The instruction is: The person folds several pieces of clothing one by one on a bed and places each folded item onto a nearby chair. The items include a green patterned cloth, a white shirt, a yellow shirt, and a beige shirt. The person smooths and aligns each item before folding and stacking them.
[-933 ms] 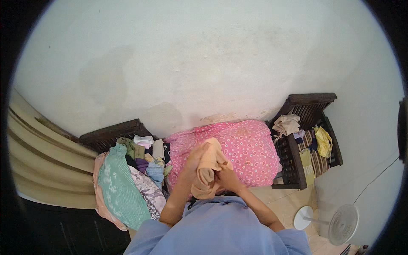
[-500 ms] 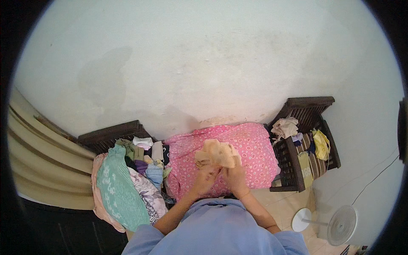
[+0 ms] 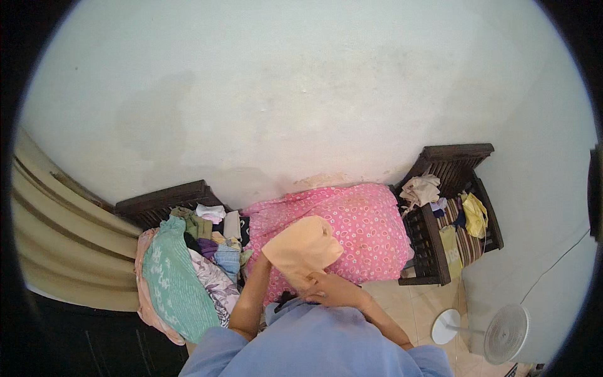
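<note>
A peach-coloured piece of clothing, its exact kind unclear, is spread between my hands in front of my body. My left hand holds it up at its left edge, and the cloth covers most of those fingers. At the lower right edge, my right hand grips the fabric with bent fingers. Beneath the garment lies a pink flower-patterned cover over a wide padded surface.
Folded clothes are piled on the left beside a green patterned cloth. On the right, a dark wooden chair bears a crumpled beige cloth and a yellow cloth. A white fan stands on the tiled floor. A curtain hangs left.
The peach garment has gone from bunched to spread out and shifted left. My left hand has moved left and up behind it; my right hand has come down and left toward my body.
</note>
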The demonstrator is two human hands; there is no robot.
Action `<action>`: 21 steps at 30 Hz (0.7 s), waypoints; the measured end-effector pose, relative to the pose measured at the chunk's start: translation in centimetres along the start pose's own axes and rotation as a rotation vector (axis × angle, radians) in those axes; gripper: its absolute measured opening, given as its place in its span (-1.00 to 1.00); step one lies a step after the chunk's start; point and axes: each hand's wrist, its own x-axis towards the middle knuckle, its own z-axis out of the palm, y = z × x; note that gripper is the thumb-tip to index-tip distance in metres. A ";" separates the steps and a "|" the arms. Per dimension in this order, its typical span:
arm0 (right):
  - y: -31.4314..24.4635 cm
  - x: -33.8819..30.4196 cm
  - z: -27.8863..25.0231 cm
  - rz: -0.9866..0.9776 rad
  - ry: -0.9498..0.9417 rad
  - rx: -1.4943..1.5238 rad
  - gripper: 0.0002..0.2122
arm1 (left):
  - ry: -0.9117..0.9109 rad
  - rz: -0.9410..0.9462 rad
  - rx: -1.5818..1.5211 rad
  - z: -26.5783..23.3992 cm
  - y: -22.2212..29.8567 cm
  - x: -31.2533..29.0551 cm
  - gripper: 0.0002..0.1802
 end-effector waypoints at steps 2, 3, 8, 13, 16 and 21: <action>0.6 -0.3 -1.2 -0.042 0.084 0.124 -0.81 | 0.004 -0.011 0.026 -1.3 0.3 -1.2 -0.59; 0.8 -0.3 -1.8 0.049 0.154 0.128 -0.81 | 0.023 -0.008 0.043 -1.6 0.3 -1.7 -0.58; 1.6 -0.3 -3.5 0.405 0.208 0.180 -0.78 | 0.156 0.057 0.179 -1.9 -0.3 -2.5 -0.58; 2.8 0.6 -1.6 0.130 0.344 0.135 -0.73 | 0.179 0.244 0.421 0.6 -1.7 -3.3 -0.57; 3.4 1.8 0.2 0.004 0.409 -0.125 -0.69 | 0.056 0.243 0.394 3.2 -4.1 -4.1 -0.57; 6.9 1.3 2.4 0.005 0.395 -0.053 -0.68 | -0.021 0.149 0.288 6.3 -7.3 -4.1 -0.56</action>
